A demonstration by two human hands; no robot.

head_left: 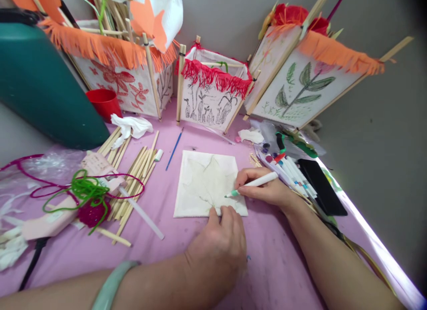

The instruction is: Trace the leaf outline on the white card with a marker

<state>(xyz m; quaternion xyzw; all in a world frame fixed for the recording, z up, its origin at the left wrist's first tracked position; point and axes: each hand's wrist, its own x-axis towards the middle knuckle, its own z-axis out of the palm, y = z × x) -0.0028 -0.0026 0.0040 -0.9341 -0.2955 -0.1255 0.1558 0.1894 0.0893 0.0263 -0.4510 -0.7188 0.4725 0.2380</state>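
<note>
right hand (267, 190): gripping a marker (253, 184), green tip down on the paper (208, 184)
left hand (222, 243): fingers bent, pinning the paper's near edge flat
paper: square sheet, faint leaf on it, middle of the pink table (273, 265)
sticks (131, 176): loose pile toward the left edge
lanterns (213, 92): lined up along the far edge
</note>
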